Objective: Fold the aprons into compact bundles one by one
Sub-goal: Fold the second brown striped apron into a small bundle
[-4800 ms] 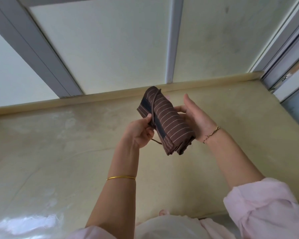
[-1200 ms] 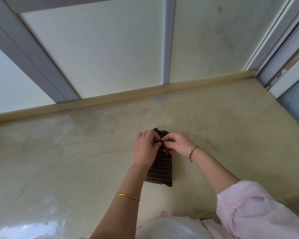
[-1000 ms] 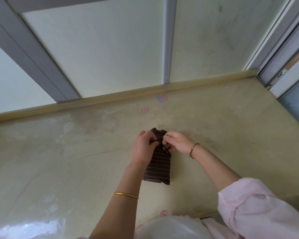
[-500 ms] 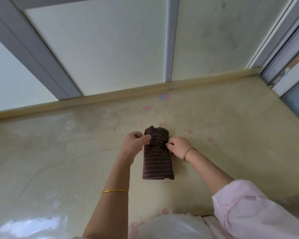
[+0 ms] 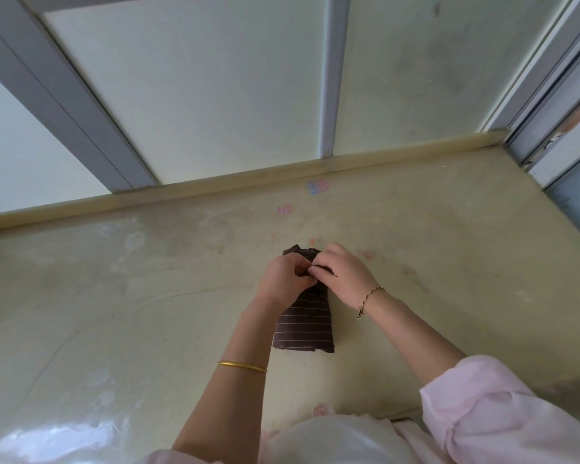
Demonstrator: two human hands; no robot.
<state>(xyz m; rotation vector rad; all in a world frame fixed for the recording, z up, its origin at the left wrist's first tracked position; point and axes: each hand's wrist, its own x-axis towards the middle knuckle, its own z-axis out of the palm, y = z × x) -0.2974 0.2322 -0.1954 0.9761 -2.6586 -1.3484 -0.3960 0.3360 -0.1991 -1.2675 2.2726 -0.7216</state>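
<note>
Hands, left (image 5: pixel 283 279) and right (image 5: pixel 344 274), fingertips curled and pinching the top of a brown striped apron (image 5: pixel 303 329), already folded compact on the yellowish counter (image 5: pixel 114 296), apparently tying off; no other aprons visible.

apron (image 5: pixel 303 326) on table (image 5: pixel 114 313), both hands atop

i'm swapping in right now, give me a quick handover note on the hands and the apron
Left hand: fingers curled, pinching at the top of the apron bundle.
Right hand: the same, meeting the left over the bundle's far end.
Apron: brown striped, folded into a narrow bundle lying on the yellowish table.
Done: the folding itself.
Left: probably finishing the grip work at the top, likely a tie, hidden by the fingers. No other aprons in view.
</note>
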